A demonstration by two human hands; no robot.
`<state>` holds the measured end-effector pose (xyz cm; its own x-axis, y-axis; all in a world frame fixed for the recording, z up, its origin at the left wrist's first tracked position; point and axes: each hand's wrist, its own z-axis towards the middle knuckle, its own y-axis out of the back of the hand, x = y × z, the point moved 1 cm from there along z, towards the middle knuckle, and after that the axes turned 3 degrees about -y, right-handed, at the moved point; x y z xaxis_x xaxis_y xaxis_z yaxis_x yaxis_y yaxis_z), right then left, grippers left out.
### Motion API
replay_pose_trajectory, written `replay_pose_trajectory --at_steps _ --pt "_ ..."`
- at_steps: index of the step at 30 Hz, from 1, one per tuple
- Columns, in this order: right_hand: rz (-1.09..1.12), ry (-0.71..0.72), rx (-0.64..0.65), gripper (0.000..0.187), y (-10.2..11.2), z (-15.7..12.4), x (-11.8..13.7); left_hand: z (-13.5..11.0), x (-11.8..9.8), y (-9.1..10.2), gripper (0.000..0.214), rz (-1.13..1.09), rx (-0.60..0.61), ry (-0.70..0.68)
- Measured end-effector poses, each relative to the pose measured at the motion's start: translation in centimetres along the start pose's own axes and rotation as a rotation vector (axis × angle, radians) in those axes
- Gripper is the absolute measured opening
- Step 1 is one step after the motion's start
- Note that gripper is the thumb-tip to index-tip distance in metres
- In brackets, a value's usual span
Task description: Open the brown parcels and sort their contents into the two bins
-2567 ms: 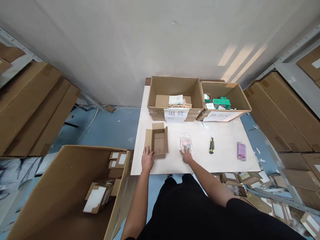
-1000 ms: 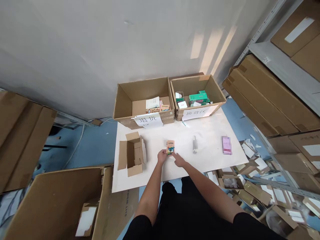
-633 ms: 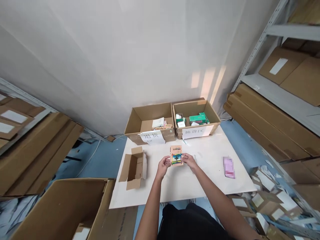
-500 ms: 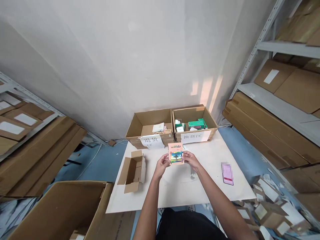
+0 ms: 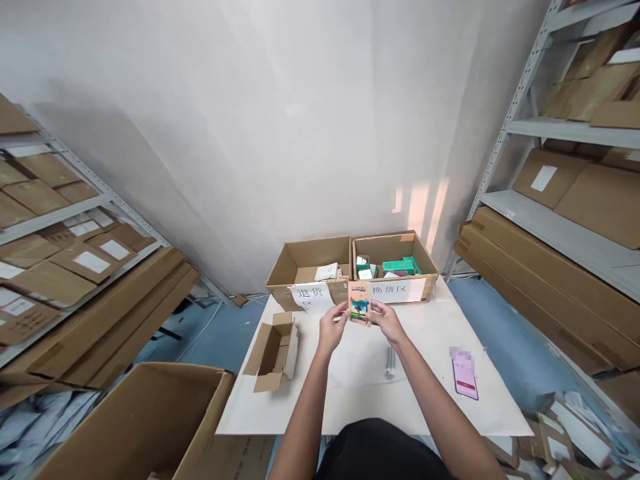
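Between my two hands, above the white table (image 5: 350,400), is a small flat peach-coloured pack (image 5: 359,303) with a tree picture in rainbow colours on its front. Whether it is a booklet or a thin box I cannot tell. The fingers of my left hand (image 5: 333,327) pinch its left edge. Its right edge is gripped by my right hand (image 5: 388,322). The pack is upright, its picture towards me, in front of two open cardboard boxes. To the left of my hands stands an empty-looking small open carton (image 5: 275,352) with its flaps spread.
The left cardboard box (image 5: 320,252) holds white and pinkish items; the right one (image 5: 430,270) holds green and white packages. Both bear handwritten paper labels. A phone (image 5: 465,380) lies at the table's right. A large open box (image 5: 205,427) stands front left, and loaded shelves flank the table.
The pack has turned, so its front looks narrower, and both hands have come closer together around it. The whole view has shifted, with the table and boxes lower in the picture.
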<state>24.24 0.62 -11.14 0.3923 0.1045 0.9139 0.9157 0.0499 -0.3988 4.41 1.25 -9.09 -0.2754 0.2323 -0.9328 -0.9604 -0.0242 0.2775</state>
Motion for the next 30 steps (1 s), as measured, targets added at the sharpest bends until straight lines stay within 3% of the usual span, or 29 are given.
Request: replay_pose_trajectory --at_steps 3,6,9,12,16,18,22,24,27,30 --pt "-0.039 0.064 0.109 0.055 -2.1 0.3 -1.1 -0.4 -0.3 -1.7 0.048 -0.017 0.057 -0.044" --pt "-0.075 0.085 0.159 0.054 -2.9 0.4 -2.3 -0.3 0.0 -1.9 0.043 -0.011 -0.033 -0.041" --pt "-0.088 0.106 0.041 0.059 -1.9 0.6 -2.5 0.6 0.1 -0.7 0.049 -0.13 -0.042 0.014" --pt "-0.04 0.092 -0.114 0.063 -0.5 0.7 -1.5 1.5 -0.9 0.6 0.062 -0.314 0.079 0.062" --pt "0.109 0.107 -0.012 0.062 -0.4 -0.1 0.5 2.0 -2.3 0.9 0.065 -0.384 0.187 0.082" --pt "0.14 0.108 0.001 0.06 -0.7 -0.7 1.3 2.0 -2.3 0.6 0.063 -0.359 0.152 0.08" --pt "0.131 0.111 -0.043 0.06 -0.9 -1.0 2.2 1.7 -1.8 0.1 0.048 -0.117 -0.042 -0.024" --pt "0.091 0.119 0.009 0.06 -0.9 -0.7 2.4 1.4 -1.8 -0.4 0.044 -0.021 0.0 -0.106" --pt "0.018 0.092 0.2 0.062 -1.2 0.1 2.0 0.9 -2.0 -1.4 0.05 0.007 0.142 -0.186" --pt "-0.024 0.07 0.318 0.065 -1.5 1.0 1.2 1.0 -2.0 -1.4 0.049 0.017 0.113 -0.196"
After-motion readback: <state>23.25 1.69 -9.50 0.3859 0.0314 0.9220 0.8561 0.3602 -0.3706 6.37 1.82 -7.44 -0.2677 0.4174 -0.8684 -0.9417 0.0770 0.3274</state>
